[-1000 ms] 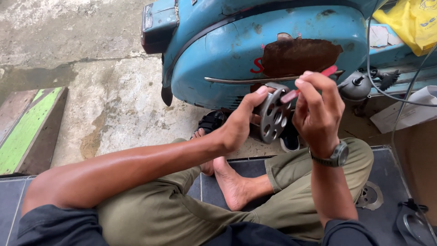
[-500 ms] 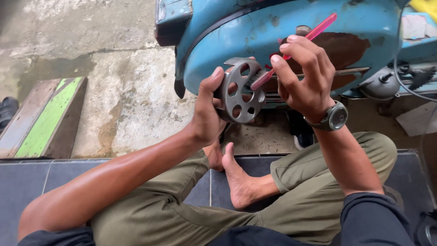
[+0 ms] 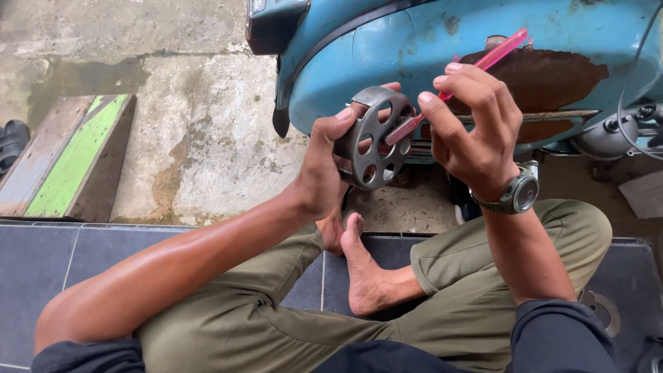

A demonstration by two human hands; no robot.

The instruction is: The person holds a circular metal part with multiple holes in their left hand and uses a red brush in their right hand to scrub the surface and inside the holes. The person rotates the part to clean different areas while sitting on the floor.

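Observation:
My left hand (image 3: 324, 162) grips a round grey metal drum (image 3: 373, 146) with several round holes in its face, held up in front of a blue scooter body (image 3: 428, 62). In my right hand (image 3: 476, 124) is a pink toothbrush (image 3: 476, 69), its bristle end pressed against the drum's face near the centre. A watch (image 3: 516, 193) sits on my right wrist. I sit cross-legged in olive trousers, one bare foot (image 3: 362, 273) showing below the hands.
A rusty brown patch (image 3: 552, 76) marks the scooter's side panel. A green and grey wooden board (image 3: 69, 159) lies on the stained concrete at the left. Dark floor tiles (image 3: 69, 255) run under my legs. A black sandal (image 3: 12, 141) lies at the far left edge.
Both hands with the drum and toothbrush have shifted left in view and slightly lower. The brush now lies across the drum's face.

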